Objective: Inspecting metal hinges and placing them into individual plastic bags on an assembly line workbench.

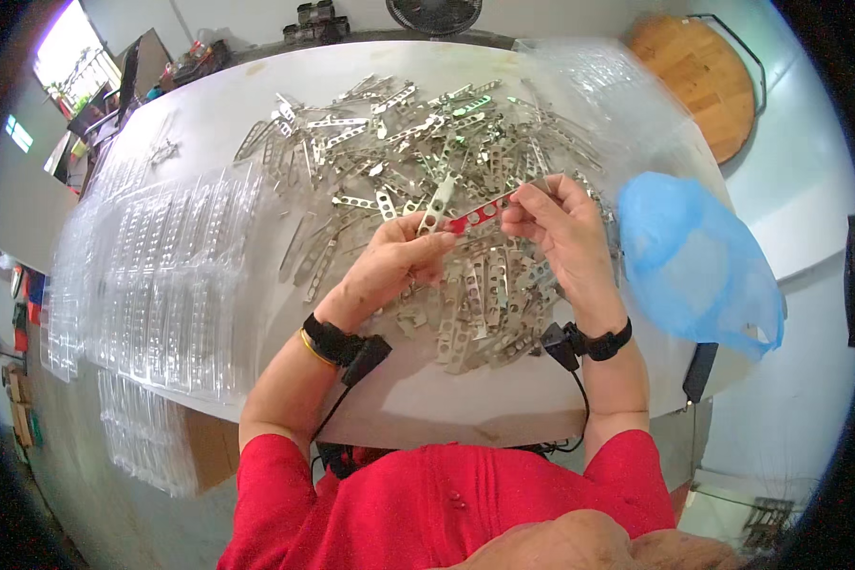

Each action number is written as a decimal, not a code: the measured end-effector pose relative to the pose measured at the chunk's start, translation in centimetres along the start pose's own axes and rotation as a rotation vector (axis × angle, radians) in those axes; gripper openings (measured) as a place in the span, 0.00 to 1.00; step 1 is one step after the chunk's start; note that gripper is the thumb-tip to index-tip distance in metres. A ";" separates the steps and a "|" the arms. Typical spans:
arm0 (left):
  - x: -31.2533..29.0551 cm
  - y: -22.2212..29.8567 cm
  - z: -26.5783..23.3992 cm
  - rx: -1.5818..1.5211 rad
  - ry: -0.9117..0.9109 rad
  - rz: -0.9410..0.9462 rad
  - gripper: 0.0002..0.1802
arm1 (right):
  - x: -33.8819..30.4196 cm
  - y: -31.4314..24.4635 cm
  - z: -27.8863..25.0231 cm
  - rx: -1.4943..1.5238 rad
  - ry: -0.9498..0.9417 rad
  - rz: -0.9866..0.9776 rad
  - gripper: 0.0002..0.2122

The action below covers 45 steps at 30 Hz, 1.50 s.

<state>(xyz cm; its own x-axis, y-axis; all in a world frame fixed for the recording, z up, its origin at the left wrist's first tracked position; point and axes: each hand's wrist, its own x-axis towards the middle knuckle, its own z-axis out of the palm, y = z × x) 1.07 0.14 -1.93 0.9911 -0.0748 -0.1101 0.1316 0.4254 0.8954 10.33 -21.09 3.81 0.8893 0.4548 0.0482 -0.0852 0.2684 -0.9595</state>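
Observation:
My left hand (404, 255) is closed, thumb against fingers, on a pale perforated metal strip (435, 207) that sticks up and away from me. A second perforated strip (480, 215), its face showing red, runs between my two hands. Its left end meets my left fingertips. The right end is pinched by the thumb and fingers of my right hand (560, 223). Under and around both hands spreads a loose heap of similar perforated metal strips (475, 294), lying in all directions on the white table (399, 389). My fingers hide parts of both held strips.
Stacked clear plastic trays (176, 285) cover the table's left side. More clear plastic (617, 85) lies at the far right. A blue plastic bag (693, 256) sits right of my right hand. Beyond the far edge is a fan (434, 14); a round wooden board (695, 81) stands far right.

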 end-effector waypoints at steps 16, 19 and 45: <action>0.5 -0.5 -1.1 -0.120 -0.017 0.034 0.08 | -0.5 -1.2 0.2 -0.185 -0.065 -0.015 0.10; 0.5 -0.4 -0.9 -0.124 0.011 0.041 0.09 | -1.0 -1.6 0.3 -0.333 -0.094 -0.068 0.07; 0.9 -0.1 -1.5 -0.276 0.057 0.064 0.09 | -3.5 -2.3 2.3 -0.855 -0.401 -0.260 0.09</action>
<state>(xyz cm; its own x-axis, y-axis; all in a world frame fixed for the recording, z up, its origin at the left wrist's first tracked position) 1.98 1.38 -2.82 0.9961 0.0072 -0.0880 0.0616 0.6579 0.7506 6.38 -21.34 6.49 0.6017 0.7661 0.2260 0.5871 -0.2324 -0.7755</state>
